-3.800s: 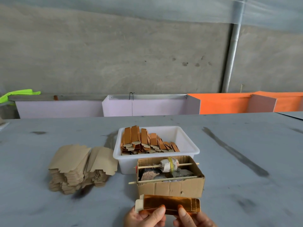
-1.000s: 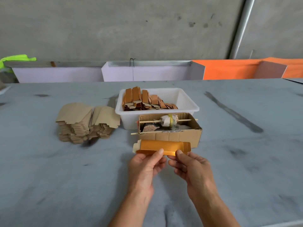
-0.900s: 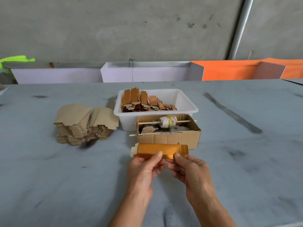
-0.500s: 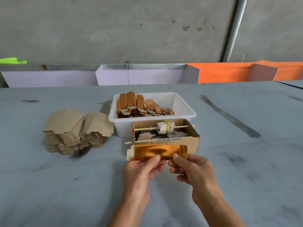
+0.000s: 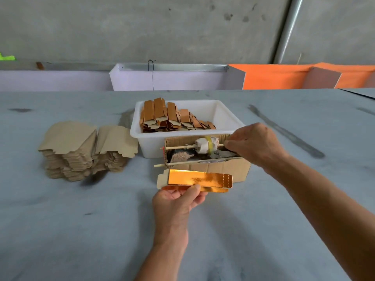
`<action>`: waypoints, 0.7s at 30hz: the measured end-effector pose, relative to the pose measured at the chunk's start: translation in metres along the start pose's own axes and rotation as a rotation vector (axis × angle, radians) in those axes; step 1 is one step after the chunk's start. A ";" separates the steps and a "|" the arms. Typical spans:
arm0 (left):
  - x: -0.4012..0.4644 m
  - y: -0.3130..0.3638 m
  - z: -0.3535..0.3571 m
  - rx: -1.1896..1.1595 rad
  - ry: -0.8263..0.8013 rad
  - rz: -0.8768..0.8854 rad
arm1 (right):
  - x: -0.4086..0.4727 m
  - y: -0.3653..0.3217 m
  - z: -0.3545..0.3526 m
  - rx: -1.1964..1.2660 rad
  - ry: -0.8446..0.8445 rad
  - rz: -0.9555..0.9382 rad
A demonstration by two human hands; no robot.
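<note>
stick end under the right hand — gold carton rim (lower left) behind the left hand

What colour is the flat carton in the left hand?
The carton is shiny gold foil with a beige end flap; head view.

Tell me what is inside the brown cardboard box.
A white roll with a yellow band sits on a wooden stick across the cardboard box; grey and brown lumps lie below. The right hand covers its far right corner.
</note>
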State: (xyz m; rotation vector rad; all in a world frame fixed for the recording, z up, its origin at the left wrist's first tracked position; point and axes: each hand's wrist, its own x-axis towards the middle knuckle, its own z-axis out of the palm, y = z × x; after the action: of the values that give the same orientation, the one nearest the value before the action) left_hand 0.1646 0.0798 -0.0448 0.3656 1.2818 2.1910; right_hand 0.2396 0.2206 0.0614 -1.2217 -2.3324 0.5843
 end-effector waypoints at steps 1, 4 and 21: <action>0.000 0.000 0.000 0.006 -0.001 0.000 | 0.003 -0.003 0.002 -0.051 -0.036 0.022; -0.001 0.000 0.001 0.004 0.009 -0.007 | 0.011 -0.007 0.005 -0.153 -0.109 0.059; -0.004 0.005 -0.002 -0.020 0.006 -0.016 | 0.030 -0.009 0.024 -0.086 -0.303 0.198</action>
State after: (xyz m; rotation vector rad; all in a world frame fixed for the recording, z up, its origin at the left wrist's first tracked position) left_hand 0.1656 0.0742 -0.0414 0.3400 1.2609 2.1910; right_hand 0.2049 0.2368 0.0524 -1.5073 -2.5201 0.7915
